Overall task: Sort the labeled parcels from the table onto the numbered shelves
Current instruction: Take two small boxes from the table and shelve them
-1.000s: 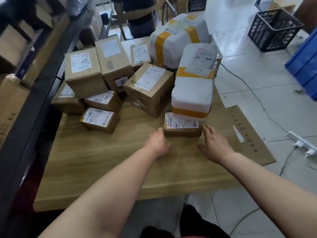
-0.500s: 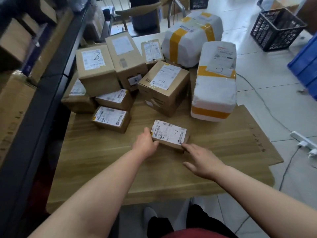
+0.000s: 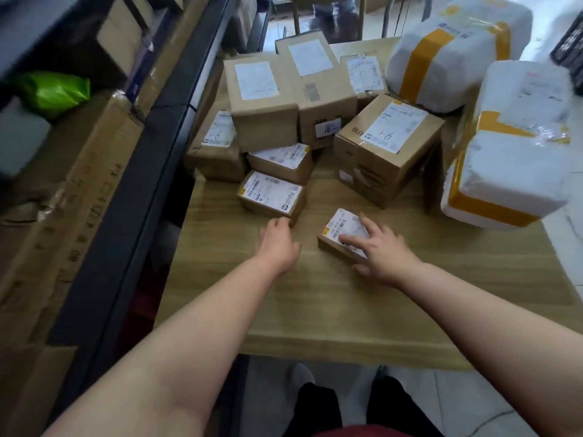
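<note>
A small flat cardboard parcel (image 3: 339, 230) with a white label lies on the wooden table (image 3: 315, 298) near the front. My right hand (image 3: 383, 250) holds it from above, fingers spread over the label and thumb at its near edge. My left hand (image 3: 277, 244) is apart from that parcel and reaches left; its fingertips touch the near corner of another flat labeled parcel (image 3: 271, 197). Behind stand several labeled boxes, one marked 1-6 (image 3: 388, 149). The dark shelf frame (image 3: 151, 171) runs along the left.
Two big white foam parcels with yellow tape (image 3: 511, 159) (image 3: 451, 52) fill the table's right and back. The shelves hold cardboard boxes and a green bag (image 3: 53, 93). A black crate (image 3: 569, 55) sits at the right edge. Another person's legs show at the far end.
My left hand has let go of the small parcel and moved left to the other flat parcel. My right hand has come over the small parcel's top. The view has turned left.
</note>
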`<state>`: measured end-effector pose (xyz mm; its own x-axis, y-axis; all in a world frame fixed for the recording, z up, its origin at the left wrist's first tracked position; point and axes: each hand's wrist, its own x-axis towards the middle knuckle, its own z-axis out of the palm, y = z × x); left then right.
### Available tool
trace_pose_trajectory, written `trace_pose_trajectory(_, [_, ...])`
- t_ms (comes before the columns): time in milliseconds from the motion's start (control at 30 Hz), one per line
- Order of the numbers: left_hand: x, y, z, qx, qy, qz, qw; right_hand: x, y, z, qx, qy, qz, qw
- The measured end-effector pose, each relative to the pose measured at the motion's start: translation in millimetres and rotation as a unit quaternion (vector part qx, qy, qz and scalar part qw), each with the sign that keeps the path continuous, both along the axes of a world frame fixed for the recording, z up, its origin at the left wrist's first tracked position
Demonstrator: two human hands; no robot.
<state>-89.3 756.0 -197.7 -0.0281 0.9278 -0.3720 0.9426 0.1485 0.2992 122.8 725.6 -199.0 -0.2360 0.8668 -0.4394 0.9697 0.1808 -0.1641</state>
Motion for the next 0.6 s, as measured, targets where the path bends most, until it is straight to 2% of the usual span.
trace_pose_trajectory(167, [-13.8,27.8,9.1,0.041,0.048,-0.033,0.997,-23.2,8.1,-9.6,0.007,-0.014,-0.029,0.999])
trace_pose_trajectory(400, [-8.9,61.2,0.3,-0.052,0.098,-0.1,0.989,-31.5,13.7,-14.0,0.017,-0.013,-0.071,0.997])
trace_pose_trajectory(600, [-44.0,42.2,-10.4,-0.043,0.112,-0.167,0.979,-32.8,21.1,-16.0,0.019,-0.018,-0.08,0.996])
